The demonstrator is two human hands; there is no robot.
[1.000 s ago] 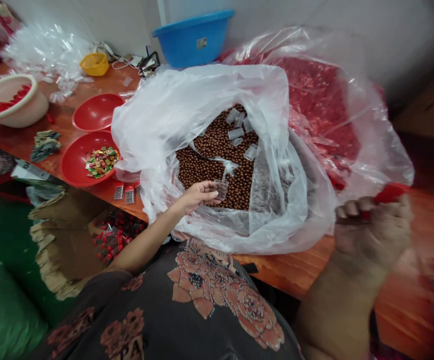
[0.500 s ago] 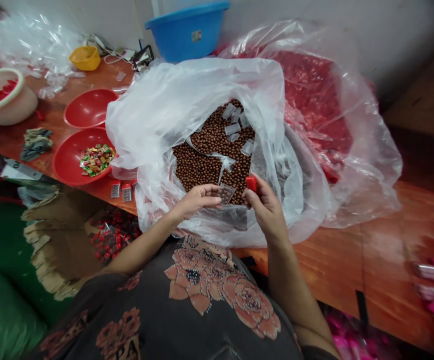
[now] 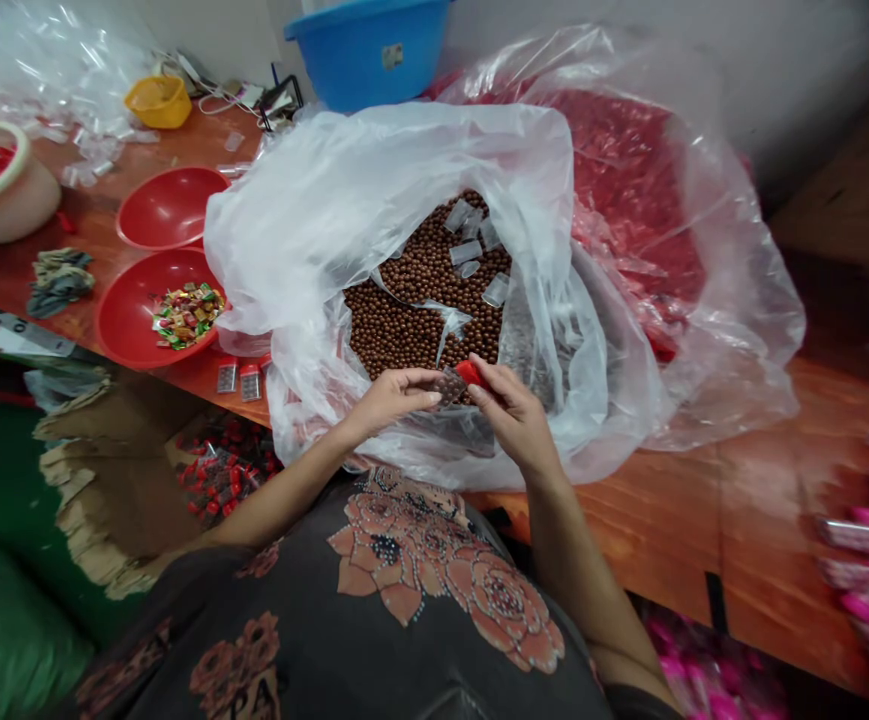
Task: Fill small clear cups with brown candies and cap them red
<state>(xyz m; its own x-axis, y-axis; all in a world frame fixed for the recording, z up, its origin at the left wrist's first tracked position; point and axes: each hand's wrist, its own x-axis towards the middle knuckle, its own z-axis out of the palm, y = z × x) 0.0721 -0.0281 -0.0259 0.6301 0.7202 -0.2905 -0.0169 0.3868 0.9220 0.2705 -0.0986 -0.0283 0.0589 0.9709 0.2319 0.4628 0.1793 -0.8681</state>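
Between thumb and fingers, my left hand [image 3: 396, 402] pinches a small clear plastic container [image 3: 450, 386] that looks dark inside. My right hand [image 3: 509, 410] is closed on a red cap [image 3: 470, 373], which meets the container's right end; whether it is seated cannot be told. Both hands are over the near side of a large white plastic bag [image 3: 284, 230]. Inside it lie many small brown balls [image 3: 396, 325], with several empty clear containers [image 3: 466, 252] on top of them. Two filled, red-capped containers [image 3: 250, 382] rest at the table edge on the left.
Left of the bag are a red bowl of wrapped sweets [image 3: 123, 325], another red bowl [image 3: 171, 205] and a white tub [image 3: 25, 200]. Behind stands a blue basin [image 3: 366, 55]; right of it, a bag of red pieces [image 3: 629, 190]. A cardboard box [image 3: 119, 470] sits below the table.
My right hand has moved left with the red cap, bringing it against the clear container. My left hand has stayed nearly in place. The view has shifted slightly.
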